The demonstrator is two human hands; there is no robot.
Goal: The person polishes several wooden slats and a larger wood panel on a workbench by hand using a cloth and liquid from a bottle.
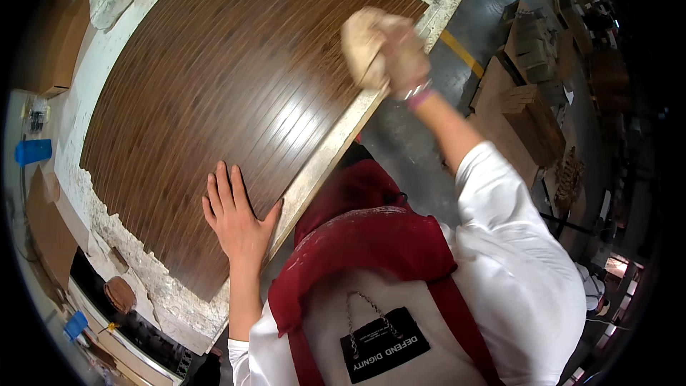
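Dark brown wood-look strips (207, 78), laid side by side in many narrow rows, cover the worktable before me. My left hand (239, 221) lies flat on their near edge, fingers spread and nothing in it. Farther along, at the right edge of the strips, my right hand (406, 53) is closed on a crumpled beige cloth (364, 46). Both are smeared by motion, and the cloth hides part of the fingers. It appears to be against the strips' surface, close to the table edge.
The pale, crusted table (171, 314) shows around the strips. A clear plastic bundle (112, 0) and a cardboard box (68, 43) are at the far left, with a blue container (33, 151) nearby. Cardboard boxes (532, 121) stand on the grey floor (421, 171) to the right.
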